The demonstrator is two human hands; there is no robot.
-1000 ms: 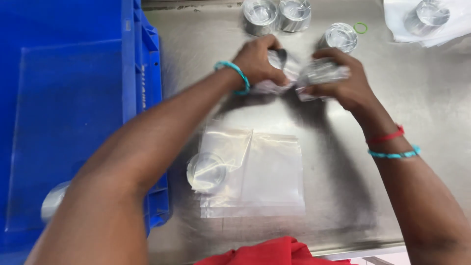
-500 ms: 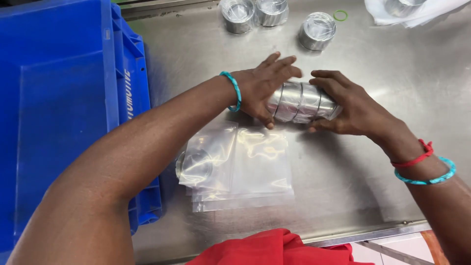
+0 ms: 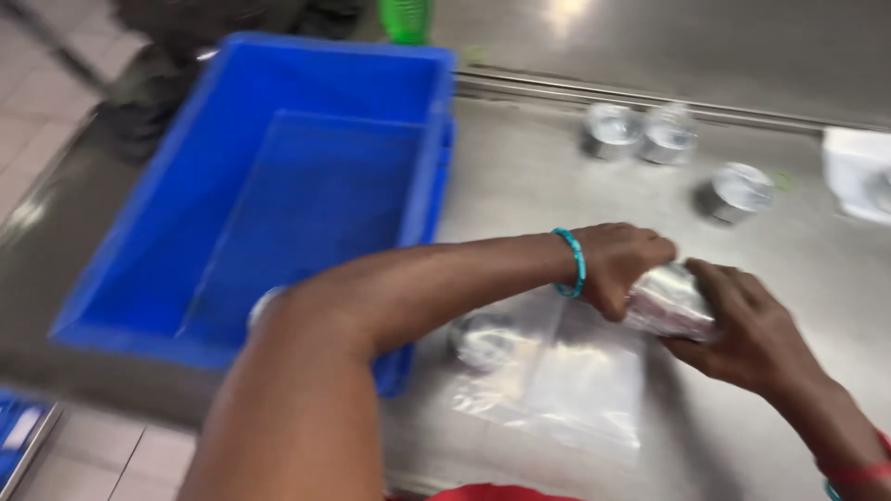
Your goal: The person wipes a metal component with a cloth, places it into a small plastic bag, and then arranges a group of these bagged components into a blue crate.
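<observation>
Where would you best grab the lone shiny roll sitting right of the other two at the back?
Probably from above, pinching across the round sides of the shiny roll. It stands on its flat end, apart from the other two rolls, with bare steel table around it.

— What do we have on the left?

— We see a big blue plastic crate (image 3: 306,195) sitting on the steel table (image 3: 520,176), its near right corner close to a stack of clear plastic bags (image 3: 557,371) lying flat at the near side.

— And farther back?

— We count three small shiny round tins (image 3: 668,134) standing far right on the table, two side by side and one apart to the right. A white container (image 3: 854,167) sits at the right edge, blurred. Something green (image 3: 406,19) stands beyond the crate.
</observation>
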